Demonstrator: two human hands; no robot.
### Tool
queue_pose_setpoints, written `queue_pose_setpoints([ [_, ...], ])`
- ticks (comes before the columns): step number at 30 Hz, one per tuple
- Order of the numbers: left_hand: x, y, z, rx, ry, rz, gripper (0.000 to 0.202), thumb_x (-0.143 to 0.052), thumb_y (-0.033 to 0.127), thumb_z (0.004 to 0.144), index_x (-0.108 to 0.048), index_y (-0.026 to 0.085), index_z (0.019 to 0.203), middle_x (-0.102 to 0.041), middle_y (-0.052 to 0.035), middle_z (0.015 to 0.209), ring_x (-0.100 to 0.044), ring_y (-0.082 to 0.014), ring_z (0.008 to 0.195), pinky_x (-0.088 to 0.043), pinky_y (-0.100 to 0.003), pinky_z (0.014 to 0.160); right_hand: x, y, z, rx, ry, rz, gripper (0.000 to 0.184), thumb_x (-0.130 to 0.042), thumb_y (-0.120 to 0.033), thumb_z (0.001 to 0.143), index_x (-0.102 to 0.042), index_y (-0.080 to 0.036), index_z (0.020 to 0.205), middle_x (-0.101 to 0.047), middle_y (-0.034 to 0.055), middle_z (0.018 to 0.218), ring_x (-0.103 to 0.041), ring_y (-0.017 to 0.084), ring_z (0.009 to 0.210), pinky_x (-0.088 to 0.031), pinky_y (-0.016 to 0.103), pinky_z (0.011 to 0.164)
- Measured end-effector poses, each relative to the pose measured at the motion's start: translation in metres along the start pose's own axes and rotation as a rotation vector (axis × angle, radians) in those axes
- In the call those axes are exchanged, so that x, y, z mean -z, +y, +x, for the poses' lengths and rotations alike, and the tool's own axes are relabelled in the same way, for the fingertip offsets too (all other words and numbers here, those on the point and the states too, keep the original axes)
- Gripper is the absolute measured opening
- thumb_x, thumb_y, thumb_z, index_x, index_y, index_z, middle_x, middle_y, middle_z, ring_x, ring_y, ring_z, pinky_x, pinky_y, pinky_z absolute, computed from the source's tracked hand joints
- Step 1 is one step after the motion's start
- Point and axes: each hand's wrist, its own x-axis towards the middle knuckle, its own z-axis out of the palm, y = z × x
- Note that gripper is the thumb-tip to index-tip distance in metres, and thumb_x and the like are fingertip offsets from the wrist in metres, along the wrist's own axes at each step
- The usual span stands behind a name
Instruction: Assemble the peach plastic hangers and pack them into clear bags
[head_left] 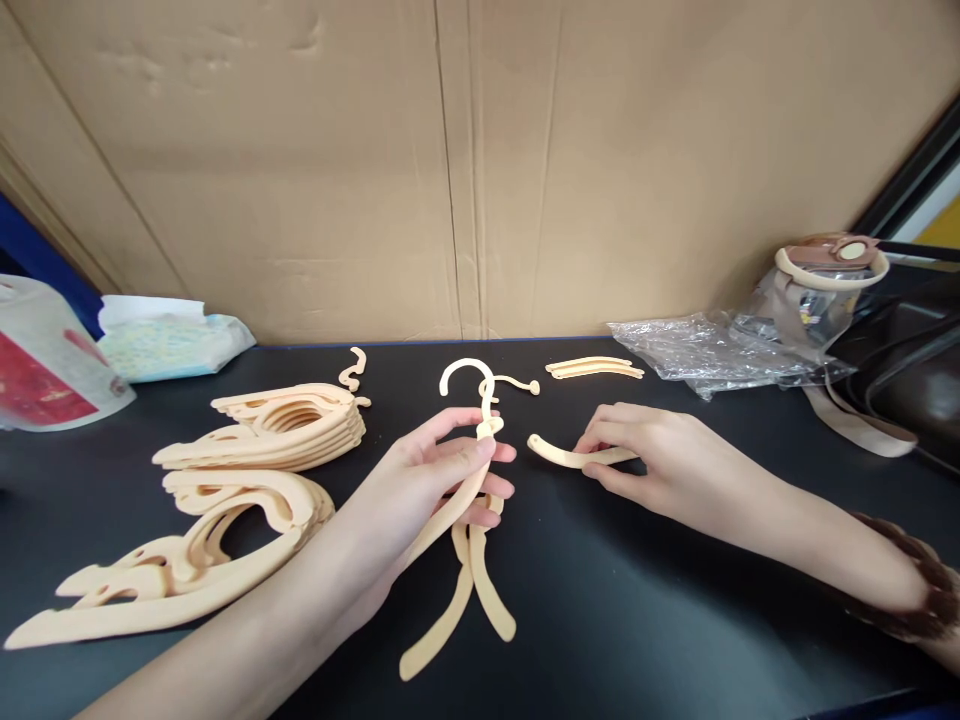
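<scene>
My left hand (pixel 442 465) is closed around the neck of a beige plastic hanger hook (pixel 466 366), thumb on top. One curved arm (pixel 450 510) runs down from that neck under my palm. Farther right, my right hand (pixel 645 455) pinches a loose curved hanger arm (pixel 555 453) whose rounded, holed end points left toward the hook. Below my left hand, two crossed beige arms (pixel 491 600) lie on the table; my fingers hide their upper ends. Another hook piece (pixel 517 383) lies just behind the held one.
Stacked folded hangers (pixel 292 425) and a second pile (pixel 225 580) sit on the left of the black table. Two slim arms (pixel 594 368) lie at the back. Clear plastic wrap (pixel 697 350), a strapped bottle (pixel 817 290), a tissue pack (pixel 176 340) and cardboard (pixel 337 170) border the area.
</scene>
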Motion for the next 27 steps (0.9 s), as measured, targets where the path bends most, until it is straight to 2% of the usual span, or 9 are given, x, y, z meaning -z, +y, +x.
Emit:
queue_pose_setpoints([
  [3,-0.0014,0.0027,-0.0015,0.046,0.039,-0.027,0.023,-0.069,0.023,0.088,-0.063,0.023,0.111,-0.069,-0.0046,0.101,-0.066,-0.0112,0.068,-0.055,-0.022,0.061,0.0012,-0.0025,0.0003,-0.001,0.038,0.067,0.014,-0.052,-0.028,0.095,-0.065,-0.023,0.094,-0.069,0.0009,0.09,-0.064,0.017,0.079,-0.046,0.03,0.069],
  [7,-0.0032,0.0047,-0.0047,0.048,0.03,-0.008,0.027,-0.072,0.031,0.087,-0.067,0.023,0.113,-0.069,-0.0052,0.102,-0.065,-0.0093,0.068,-0.053,-0.017,0.058,0.0029,-0.0061,-0.0016,0.047,0.065,0.133,0.018,-0.047,-0.033,0.1,-0.062,-0.024,0.103,-0.07,0.0015,0.095,-0.064,0.017,0.08,-0.046,0.029,0.07],
  [12,-0.0015,0.0034,-0.0056,0.023,-0.008,-0.035,0.023,-0.068,0.035,0.09,-0.07,0.024,0.11,-0.069,-0.0051,0.107,-0.067,-0.0095,0.069,-0.055,-0.016,0.059,0.0028,-0.0095,-0.0031,0.142,0.085,0.115,0.016,-0.047,-0.028,0.1,-0.062,-0.022,0.103,-0.068,0.0009,0.092,-0.062,0.016,0.083,-0.046,0.029,0.075],
  [15,-0.0019,0.0055,-0.0062,0.0,-0.026,0.02,0.028,-0.064,0.045,0.091,-0.071,0.024,0.108,-0.069,-0.006,0.113,-0.065,-0.0074,0.059,-0.057,-0.018,0.058,0.0029,-0.0093,-0.0015,0.184,0.106,0.078,0.013,-0.049,-0.025,0.099,-0.062,-0.022,0.103,-0.068,0.0008,0.091,-0.061,0.017,0.085,-0.044,0.032,0.081],
  [17,-0.0028,0.0073,-0.0064,-0.011,-0.039,0.055,0.028,-0.064,0.045,0.091,-0.072,0.024,0.107,-0.069,-0.0062,0.114,-0.064,-0.0063,0.056,-0.057,-0.018,0.057,0.0036,-0.0081,-0.0002,0.221,0.138,0.051,0.013,-0.049,-0.025,0.099,-0.061,-0.022,0.102,-0.069,0.0014,0.095,-0.061,0.018,0.09,-0.042,0.036,0.089],
  [19,-0.0032,0.0082,-0.0062,0.012,-0.068,0.043,0.028,-0.065,0.043,0.091,-0.073,0.023,0.109,-0.07,-0.0061,0.11,-0.066,-0.0077,0.061,-0.056,-0.016,0.057,0.0046,-0.0065,0.0006,0.263,0.167,0.028,0.012,-0.05,-0.025,0.099,-0.061,-0.023,0.1,-0.071,0.0013,0.098,-0.062,0.019,0.092,-0.038,0.04,0.097],
  [24,-0.0006,0.0075,-0.0058,0.05,-0.121,0.011,0.028,-0.069,0.043,0.089,-0.075,0.023,0.107,-0.071,-0.0027,0.074,-0.066,-0.0086,0.063,-0.054,-0.013,0.061,0.0068,-0.0028,0.0006,0.3,0.197,0.015,0.012,-0.05,-0.025,0.099,-0.062,-0.025,0.101,-0.071,0.0005,0.1,-0.063,0.019,0.096,-0.031,0.045,0.106],
  [27,0.0002,0.0084,-0.0066,0.039,-0.138,0.013,0.022,-0.068,0.038,0.09,-0.077,0.022,0.1,-0.073,-0.0038,0.076,-0.066,-0.008,0.064,-0.055,-0.013,0.064,0.008,-0.0016,0.0004,0.317,0.193,0.014,0.014,-0.047,-0.027,0.1,-0.061,-0.025,0.103,-0.071,0.0019,0.1,-0.064,0.019,0.097,-0.029,0.048,0.108],
])
